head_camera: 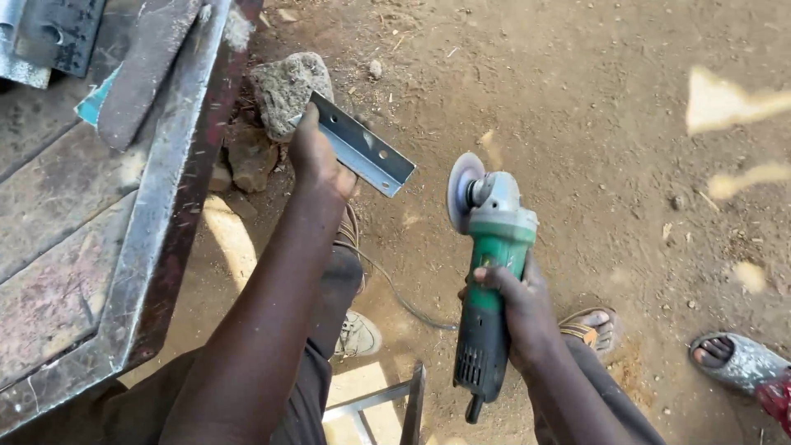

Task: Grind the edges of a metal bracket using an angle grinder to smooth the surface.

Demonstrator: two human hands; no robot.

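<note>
Clearly the left hand (311, 155) is closed around one end of a short angle-iron piece (362, 153), holding it in the air above the dirt ground (577, 107), just beside a rock (284, 89) and the metal bench (156, 206). The right hand (519, 309) grips the green angle grinder (490, 272) by its body, disc up. The steel looks stiff, fairly light and sharp-edged, so its plain end is the safe hold.

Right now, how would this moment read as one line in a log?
left hand: holds grey perforated metal angle bracket | right hand: grips green angle grinder | grinder disc: clear of bracket | ground: bare dirt
</note>
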